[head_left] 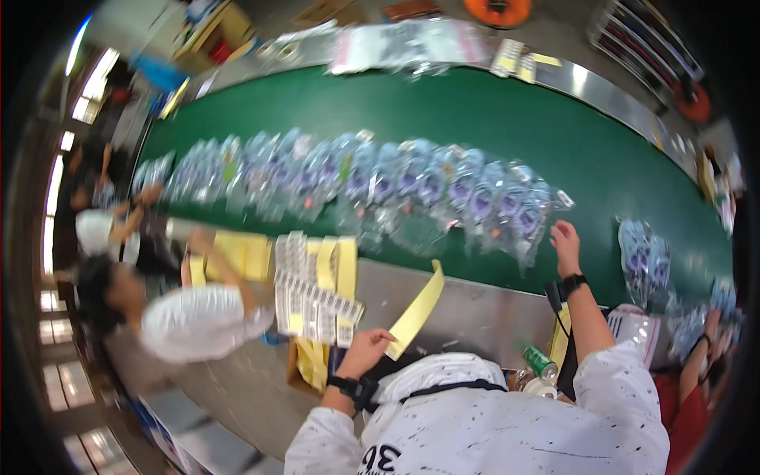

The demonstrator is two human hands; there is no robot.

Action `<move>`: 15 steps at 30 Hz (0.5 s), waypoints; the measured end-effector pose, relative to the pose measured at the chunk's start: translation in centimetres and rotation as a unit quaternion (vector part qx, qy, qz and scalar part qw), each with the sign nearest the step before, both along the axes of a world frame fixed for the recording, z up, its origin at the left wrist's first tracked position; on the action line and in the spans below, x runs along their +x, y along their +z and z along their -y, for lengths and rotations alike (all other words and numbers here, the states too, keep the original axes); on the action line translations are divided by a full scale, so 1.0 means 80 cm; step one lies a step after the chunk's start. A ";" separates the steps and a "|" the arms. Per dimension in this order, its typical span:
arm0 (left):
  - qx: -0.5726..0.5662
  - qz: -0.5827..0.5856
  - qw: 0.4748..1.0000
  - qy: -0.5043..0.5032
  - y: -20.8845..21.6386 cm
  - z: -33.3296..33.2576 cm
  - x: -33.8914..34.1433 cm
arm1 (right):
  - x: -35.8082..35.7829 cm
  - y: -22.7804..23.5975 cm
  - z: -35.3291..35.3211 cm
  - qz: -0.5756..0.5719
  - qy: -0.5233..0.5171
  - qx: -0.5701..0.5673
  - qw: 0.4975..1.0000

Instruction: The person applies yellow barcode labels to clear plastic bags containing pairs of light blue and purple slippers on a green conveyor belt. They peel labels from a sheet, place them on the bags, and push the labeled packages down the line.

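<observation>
My left hand (366, 353), low over the metal ledge, is closed on one end of a yellow label backing strip (418, 313), which sticks up and to the right. My right hand (564, 244) is above the green belt (617, 166), fingers curled together; whether something small is between them cannot be made out. Just beyond it lies the right end of a long row of clear plastic bags (423, 178) holding light-blue and purple clog-like shoes. Another bagged pair (645, 257) lies apart, farther right on the belt.
Sheets of white barcode stickers (313, 289) and yellow sheets (241, 255) lie on the metal ledge (475, 309) at left. A green can (540, 362) is near my right forearm. Co-workers work at left (198, 321) and right (693, 388). White plastic bags (408, 46) lie along the far edge.
</observation>
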State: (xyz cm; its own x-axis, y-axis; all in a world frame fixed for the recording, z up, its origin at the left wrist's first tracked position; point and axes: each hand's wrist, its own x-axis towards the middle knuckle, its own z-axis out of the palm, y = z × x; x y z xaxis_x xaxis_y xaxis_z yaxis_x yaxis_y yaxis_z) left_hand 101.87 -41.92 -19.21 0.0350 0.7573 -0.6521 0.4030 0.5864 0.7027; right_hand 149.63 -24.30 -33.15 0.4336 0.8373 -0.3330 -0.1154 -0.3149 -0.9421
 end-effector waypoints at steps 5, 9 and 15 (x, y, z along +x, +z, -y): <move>-0.026 -0.045 0.980 0.193 -0.112 0.167 -0.148 | -0.098 0.009 0.137 -0.028 0.193 -0.094 0.976; -0.090 -0.137 0.926 0.340 -0.201 0.310 -0.238 | -0.209 0.010 0.239 0.091 0.346 -0.171 0.918; -0.052 -0.316 0.889 0.328 -0.256 0.406 -0.342 | -0.339 0.026 0.307 0.161 0.488 -0.171 0.840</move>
